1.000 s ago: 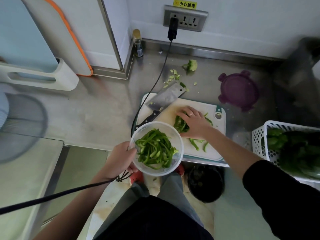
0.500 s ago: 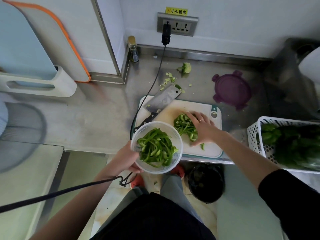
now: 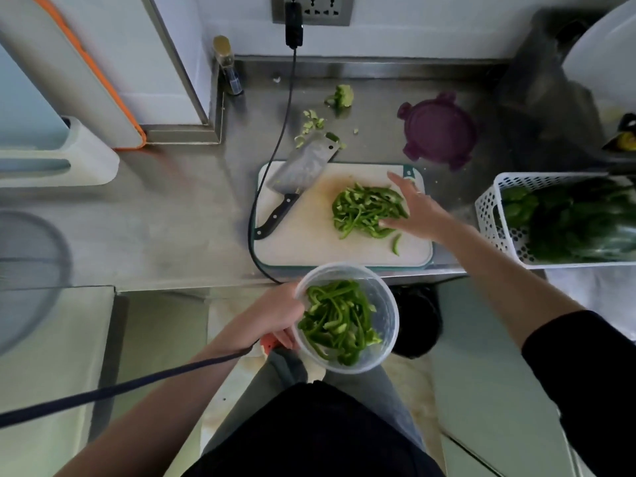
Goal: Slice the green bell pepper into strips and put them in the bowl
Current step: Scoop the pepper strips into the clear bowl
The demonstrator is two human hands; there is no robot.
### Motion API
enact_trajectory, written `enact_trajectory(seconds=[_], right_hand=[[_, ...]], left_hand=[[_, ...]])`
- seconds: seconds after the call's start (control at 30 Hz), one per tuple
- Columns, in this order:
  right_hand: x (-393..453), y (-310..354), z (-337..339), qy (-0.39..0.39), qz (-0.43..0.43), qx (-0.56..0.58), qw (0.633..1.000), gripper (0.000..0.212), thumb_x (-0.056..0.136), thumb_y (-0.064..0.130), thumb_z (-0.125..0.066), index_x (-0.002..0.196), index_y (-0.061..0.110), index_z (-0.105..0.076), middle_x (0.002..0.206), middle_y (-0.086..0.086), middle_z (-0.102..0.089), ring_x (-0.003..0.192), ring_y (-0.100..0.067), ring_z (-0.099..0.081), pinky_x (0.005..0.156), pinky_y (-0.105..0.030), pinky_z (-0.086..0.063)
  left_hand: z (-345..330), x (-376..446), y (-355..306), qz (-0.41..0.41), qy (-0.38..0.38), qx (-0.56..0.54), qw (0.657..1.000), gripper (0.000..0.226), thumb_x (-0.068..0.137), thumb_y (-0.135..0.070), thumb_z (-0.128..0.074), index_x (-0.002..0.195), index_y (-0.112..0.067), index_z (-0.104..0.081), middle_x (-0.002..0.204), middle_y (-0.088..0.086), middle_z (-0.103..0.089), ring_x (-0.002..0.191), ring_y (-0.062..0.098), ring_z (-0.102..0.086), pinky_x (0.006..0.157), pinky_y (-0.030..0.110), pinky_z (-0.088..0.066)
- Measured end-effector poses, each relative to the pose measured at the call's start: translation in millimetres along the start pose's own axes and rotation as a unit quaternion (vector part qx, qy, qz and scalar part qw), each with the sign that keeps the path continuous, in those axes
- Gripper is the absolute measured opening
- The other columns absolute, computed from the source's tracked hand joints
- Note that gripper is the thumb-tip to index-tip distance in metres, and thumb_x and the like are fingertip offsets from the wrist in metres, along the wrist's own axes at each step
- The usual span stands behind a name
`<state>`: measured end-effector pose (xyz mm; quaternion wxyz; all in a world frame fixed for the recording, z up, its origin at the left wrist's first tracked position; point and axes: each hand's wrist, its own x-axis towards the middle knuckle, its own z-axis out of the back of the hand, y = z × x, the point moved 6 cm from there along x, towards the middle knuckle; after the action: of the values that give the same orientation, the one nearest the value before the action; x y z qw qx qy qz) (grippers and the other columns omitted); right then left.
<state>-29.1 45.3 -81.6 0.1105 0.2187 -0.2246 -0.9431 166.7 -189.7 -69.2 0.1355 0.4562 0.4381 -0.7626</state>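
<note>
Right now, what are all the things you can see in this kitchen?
Cutting board: one, white, on the steel counter.
Pepper strips: one pile, green, on the board.
Loose strip: one, green, near the board's front edge.
Bowl: one, clear, holding green strips, held below the counter edge.
Cleaver: one, steel with black handle, at the board's back left corner.
Pepper scraps: several, pale green, behind the board.
Lid: one, purple, back right.
Basket: one, white, with greens, right.
Cable: one, black, from the wall socket.
Left hand: grips the bowl.
Right hand: open, touching the pile.
</note>
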Motion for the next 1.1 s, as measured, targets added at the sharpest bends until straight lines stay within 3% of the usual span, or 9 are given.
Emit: enact_trajectory(seconds=[0.1, 0.23, 0.4, 0.53, 0.7, 0.83, 0.97, 1.03, 1.1], right_hand=[[7.6, 7.8, 7.4, -0.031, 0.006, -0.043, 0.999, 0.08, 0.084, 0.055, -0.059, 0.147, 0.037, -0.013, 0.155, -0.004, -0.025, 0.138, -0.026, -0.031, 0.112, -0.049, -0.027], [26.6, 39.6, 2.0, 0.012, 0.045, -0.1, 0.994, 0.092, 0.077, 0.06, -0.064, 0.149, 0.034, -0.013, 0.157, 0.002, -0.016, 0.142, -0.025, -0.022, 0.115, -0.051, -0.017], [34.7, 51.8, -32.6, 0.075, 0.092, -0.135, 0.984, 0.095, 0.072, 0.062, -0.068, 0.148, 0.033, -0.017, 0.156, 0.002, -0.019, 0.142, -0.024, -0.019, 0.114, -0.052, -0.013], [29.4, 48.7, -34.5, 0.04, 0.118, -0.128, 0.984, 0.084, 0.076, 0.058, -0.065, 0.146, 0.034, -0.024, 0.153, 0.002, -0.028, 0.141, -0.023, -0.022, 0.113, -0.053, -0.015], [25.7, 48.4, -36.4, 0.04, 0.141, -0.129, 0.981, 0.063, 0.088, 0.055, -0.052, 0.144, 0.036, -0.029, 0.148, 0.003, -0.037, 0.137, -0.022, -0.029, 0.112, -0.049, -0.019], [12.3, 63.5, -32.9, -0.038, 0.187, -0.154, 0.969, 0.06, 0.094, 0.05, -0.041, 0.147, 0.029, -0.024, 0.151, 0.003, -0.033, 0.144, -0.017, -0.018, 0.118, -0.049, 0.0], [4.7, 110.6, -57.6, 0.021, 0.293, -0.202, 0.934, 0.057, 0.1, 0.041, -0.032, 0.151, 0.026, -0.012, 0.158, 0.003, -0.018, 0.147, -0.015, -0.006, 0.117, -0.043, 0.01], [31.6, 121.6, -55.5, -0.002, 0.229, -0.188, 0.955, 0.057, 0.1, 0.04, -0.031, 0.151, 0.025, -0.012, 0.158, 0.0, -0.017, 0.146, -0.018, -0.008, 0.117, -0.046, 0.006], [68.1, 113.9, -37.6, -0.047, 0.107, -0.132, 0.984, 0.053, 0.1, 0.038, -0.034, 0.148, 0.019, -0.022, 0.154, -0.006, -0.026, 0.142, -0.026, -0.021, 0.116, -0.049, -0.009]], left_hand=[[-14.6, 7.6, 1.8, 0.022, -0.011, -0.008, 1.0, 0.037, 0.095, -0.014, -0.035, 0.131, -0.017, -0.044, 0.088, 0.015, -0.068, 0.053, 0.024, -0.069, 0.049, 0.034, -0.057], [-24.6, 15.4, 5.8, 0.04, -0.045, -0.012, 0.998, 0.028, 0.094, -0.009, -0.035, 0.117, -0.007, -0.052, 0.09, 0.021, -0.067, 0.06, 0.03, -0.07, 0.053, 0.038, -0.057], [-41.9, 19.0, 11.1, 0.06, -0.066, -0.045, 0.995, 0.028, 0.094, -0.01, -0.035, 0.118, -0.016, -0.05, 0.088, 0.015, -0.064, 0.055, 0.026, -0.069, 0.054, 0.041, -0.059], [-55.8, 27.1, 10.9, 0.063, -0.1, -0.057, 0.991, 0.02, 0.099, -0.021, -0.036, 0.11, -0.013, -0.051, 0.083, 0.019, -0.065, 0.056, 0.03, -0.069, 0.057, 0.048, -0.058], [-63.9, 23.7, 5.8, 0.058, -0.152, -0.073, 0.984, 0.023, 0.098, -0.02, -0.04, 0.091, -0.007, -0.057, 0.083, 0.027, -0.064, 0.057, 0.036, -0.066, 0.054, 0.054, -0.055], [-65.8, 23.5, 4.3, 0.064, -0.143, -0.067, 0.985, 0.023, 0.097, -0.014, -0.036, 0.094, -0.006, -0.057, 0.083, 0.025, -0.065, 0.054, 0.031, -0.067, 0.055, 0.049, -0.057], [-65.2, 23.0, 3.1, 0.065, -0.139, -0.058, 0.986, 0.028, 0.095, -0.009, -0.031, 0.108, -0.009, -0.055, 0.083, 0.019, -0.066, 0.052, 0.026, -0.067, 0.054, 0.045, -0.058], [-64.7, 21.2, 2.2, 0.068, -0.13, -0.068, 0.987, 0.028, 0.098, -0.014, -0.03, 0.115, -0.01, -0.052, 0.082, 0.019, -0.066, 0.052, 0.025, -0.068, 0.055, 0.045, -0.058], [-63.5, 20.4, 3.4, 0.068, -0.125, -0.073, 0.987, 0.03, 0.099, -0.016, -0.03, 0.122, -0.01, -0.049, 0.082, 0.02, -0.065, 0.053, 0.025, -0.069, 0.054, 0.044, -0.058]])
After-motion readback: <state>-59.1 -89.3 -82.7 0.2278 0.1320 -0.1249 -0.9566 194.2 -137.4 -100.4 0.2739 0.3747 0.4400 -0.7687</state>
